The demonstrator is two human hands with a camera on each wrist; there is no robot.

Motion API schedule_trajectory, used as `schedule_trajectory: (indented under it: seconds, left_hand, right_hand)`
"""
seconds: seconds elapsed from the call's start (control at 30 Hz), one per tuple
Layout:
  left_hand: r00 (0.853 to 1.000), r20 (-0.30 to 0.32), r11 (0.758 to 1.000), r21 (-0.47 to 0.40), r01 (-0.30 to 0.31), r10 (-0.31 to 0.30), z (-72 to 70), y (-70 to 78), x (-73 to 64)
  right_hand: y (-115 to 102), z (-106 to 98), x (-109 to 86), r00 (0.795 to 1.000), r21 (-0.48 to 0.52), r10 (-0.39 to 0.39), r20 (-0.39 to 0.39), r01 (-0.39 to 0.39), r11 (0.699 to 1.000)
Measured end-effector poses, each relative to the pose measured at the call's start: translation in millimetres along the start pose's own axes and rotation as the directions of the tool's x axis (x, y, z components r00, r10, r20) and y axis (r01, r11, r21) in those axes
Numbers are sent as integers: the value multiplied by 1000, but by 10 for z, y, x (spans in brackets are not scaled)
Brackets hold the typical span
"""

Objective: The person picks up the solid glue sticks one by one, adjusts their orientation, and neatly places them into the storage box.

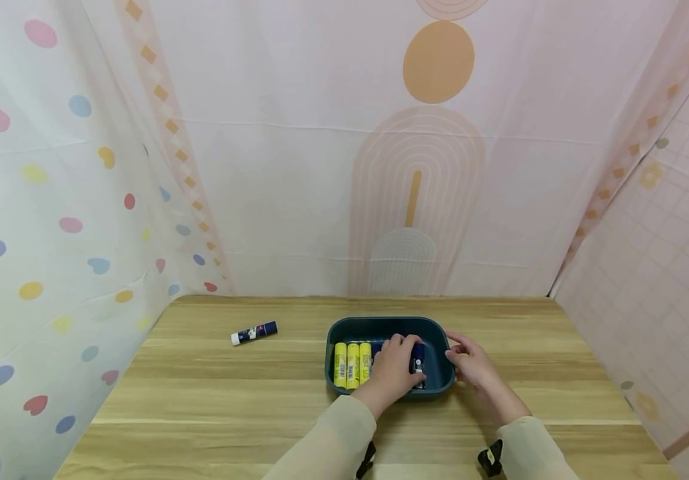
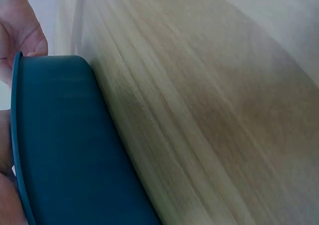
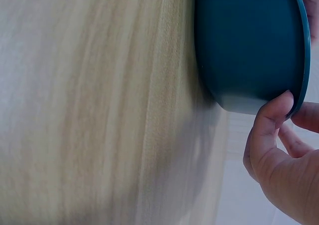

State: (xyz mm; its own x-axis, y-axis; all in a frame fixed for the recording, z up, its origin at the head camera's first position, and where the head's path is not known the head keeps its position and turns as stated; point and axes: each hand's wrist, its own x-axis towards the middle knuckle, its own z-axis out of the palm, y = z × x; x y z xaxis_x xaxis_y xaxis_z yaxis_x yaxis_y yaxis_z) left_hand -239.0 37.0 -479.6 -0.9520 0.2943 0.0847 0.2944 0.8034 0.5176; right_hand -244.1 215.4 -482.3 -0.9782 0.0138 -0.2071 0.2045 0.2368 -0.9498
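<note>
A dark teal bin (image 1: pixel 440 393) stands on the table and holds a row of glue sticks. Three yellow glue sticks (image 1: pixel 353 365) lie side by side at its left end. My left hand (image 1: pixel 394 368) reaches over the front rim into the bin, and its thumb and index finger span a dark blue glue stick (image 1: pixel 419 363) at its two ends. Beneath that hand, more blue sticks are mostly hidden. At the bin's right end my right hand (image 1: pixel 470 363) pinches the rim, with the thumb against the outer wall in the right wrist view.
A blue and white glue stick (image 1: pixel 254 333) lies apart on the wooden table (image 1: pixel 230 400), left of the bin. Patterned curtains (image 1: pixel 278 200) hang behind the table and along both sides. A dark strap device (image 1: pixel 491 459) sits at the right wrist.
</note>
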Motion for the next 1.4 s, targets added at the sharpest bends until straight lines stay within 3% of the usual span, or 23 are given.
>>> schedule_trajectory:
  seconds: [0.23,0.63,0.97,1.13,1.4]
  left_hand:
    - [998,-55,990,129,48,-41,47,-45,86]
    - [998,64,945,328,-10,-12,48,-54,120]
    - [997,5,959,274,-77,78,27,-192,124]
    - [990,-8,962,239,-132,138,-100,-267,67]
    - [964,-58,937,258,-236,258,-369,-474,-35]
  right_hand:
    - [17,8,17,1000,-3,-3,-9,3,1000]
    - [20,19,28,1000,8,0,-4,0,1000]
    - [19,28,45,1000,13,-4,-8,4,1000]
    - [22,22,39,1000,19,0,-17,1,1000]
    - [17,15,52,999,16,11,-30,-11,1000]
